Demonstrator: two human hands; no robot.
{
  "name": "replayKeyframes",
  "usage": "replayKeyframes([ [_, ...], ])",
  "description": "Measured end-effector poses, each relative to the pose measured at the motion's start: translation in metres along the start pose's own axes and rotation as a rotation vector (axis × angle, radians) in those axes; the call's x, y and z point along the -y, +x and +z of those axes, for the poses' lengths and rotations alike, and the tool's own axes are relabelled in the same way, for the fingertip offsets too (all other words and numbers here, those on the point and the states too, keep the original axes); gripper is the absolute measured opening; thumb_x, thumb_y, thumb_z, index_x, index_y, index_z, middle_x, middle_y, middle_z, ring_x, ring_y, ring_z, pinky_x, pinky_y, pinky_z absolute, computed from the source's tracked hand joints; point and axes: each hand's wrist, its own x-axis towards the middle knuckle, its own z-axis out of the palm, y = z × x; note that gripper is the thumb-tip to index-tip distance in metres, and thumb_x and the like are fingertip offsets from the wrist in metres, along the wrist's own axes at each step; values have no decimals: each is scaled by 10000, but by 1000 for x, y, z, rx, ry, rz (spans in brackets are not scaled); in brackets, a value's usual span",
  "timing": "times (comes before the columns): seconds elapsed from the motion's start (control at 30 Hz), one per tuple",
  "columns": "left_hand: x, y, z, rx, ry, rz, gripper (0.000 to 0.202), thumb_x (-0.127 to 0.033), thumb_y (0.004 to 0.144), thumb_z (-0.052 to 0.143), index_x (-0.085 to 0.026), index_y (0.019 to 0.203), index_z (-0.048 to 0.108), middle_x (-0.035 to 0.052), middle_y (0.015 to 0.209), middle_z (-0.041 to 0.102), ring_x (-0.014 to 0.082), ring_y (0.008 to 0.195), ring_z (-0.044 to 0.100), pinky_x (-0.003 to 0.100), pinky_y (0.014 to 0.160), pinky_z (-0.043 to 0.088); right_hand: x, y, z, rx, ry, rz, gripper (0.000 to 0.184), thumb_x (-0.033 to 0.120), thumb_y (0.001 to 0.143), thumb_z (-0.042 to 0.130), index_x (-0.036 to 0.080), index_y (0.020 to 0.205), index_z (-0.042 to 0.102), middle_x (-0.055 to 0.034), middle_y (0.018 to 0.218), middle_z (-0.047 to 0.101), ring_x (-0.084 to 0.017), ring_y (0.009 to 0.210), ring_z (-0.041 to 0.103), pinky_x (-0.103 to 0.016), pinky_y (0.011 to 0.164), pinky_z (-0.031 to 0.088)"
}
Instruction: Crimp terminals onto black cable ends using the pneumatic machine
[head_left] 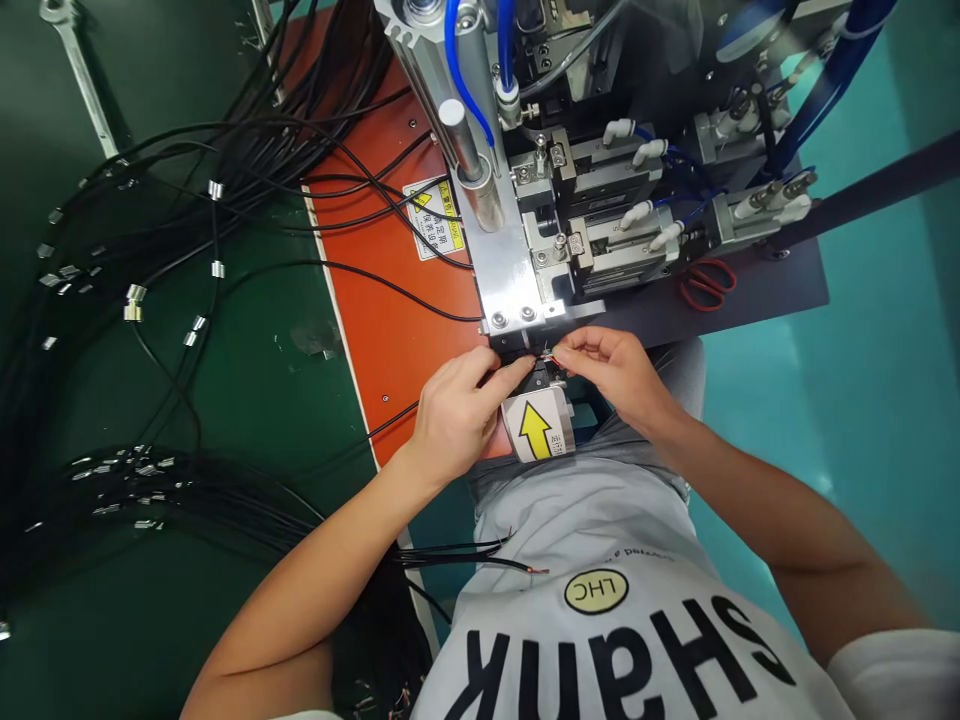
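My left hand point(461, 408) is at the front of a metal machine point(514, 275), fingers curled and thumb reaching to the small black fixture point(536, 378). A black cable point(394, 422) runs in under this hand from the left; the grip on it is mostly hidden. My right hand point(619, 372) comes from the other side, thumb and index finger pinched on a tiny wire end point(555, 360) with some red on it. The fingertips of both hands nearly meet at the fixture. Just below sits a white cover with a yellow arrow point(535, 432).
Black cables with metal plugs point(216, 190) spread over the green table point(277, 400) at left. A wrench point(86, 80) lies at its far end. Red-handled scissors point(707, 284) rest on the dark base plate. Stripped cable ends point(529, 570) hang over my lap.
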Motion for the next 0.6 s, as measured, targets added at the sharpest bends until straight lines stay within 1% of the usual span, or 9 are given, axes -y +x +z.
replayKeyframes([
  [0.17, 2, -1, 2, 7, 15, 8, 366, -219, 995, 361, -220, 1200, 664, 71, 838, 583, 166, 803, 568, 263, 659, 444, 0, -1, 0, 5, -27, -19, 223, 396, 798, 738, 180, 839, 702, -36, 823, 701, -159, 758, 623, -309, 743, 509],
  [0.27, 3, -1, 3, -10, 32, 33, 358, -205, 991, 370, -204, 1193, 666, 73, 833, 586, 174, 824, 582, 266, 666, 450, 1, -2, 0, 9, -34, -21, 224, 394, 797, 740, 178, 845, 703, -39, 834, 704, -158, 757, 622, -309, 747, 509],
  [0.47, 3, 1, 3, -31, 61, 55, 341, -198, 994, 378, -198, 1183, 662, 74, 848, 607, 177, 856, 604, 267, 676, 465, 6, -2, -2, 53, -2, 64, 240, 400, 791, 744, 167, 832, 707, -32, 803, 691, -153, 761, 619, -297, 750, 496],
  [0.6, 3, 1, 3, -46, 75, 71, 327, -191, 992, 391, -190, 1183, 655, 77, 858, 608, 180, 867, 611, 269, 677, 469, 4, 0, -2, 51, 24, 30, 206, 371, 795, 742, 173, 837, 707, -22, 805, 680, -144, 757, 604, -289, 746, 481],
])
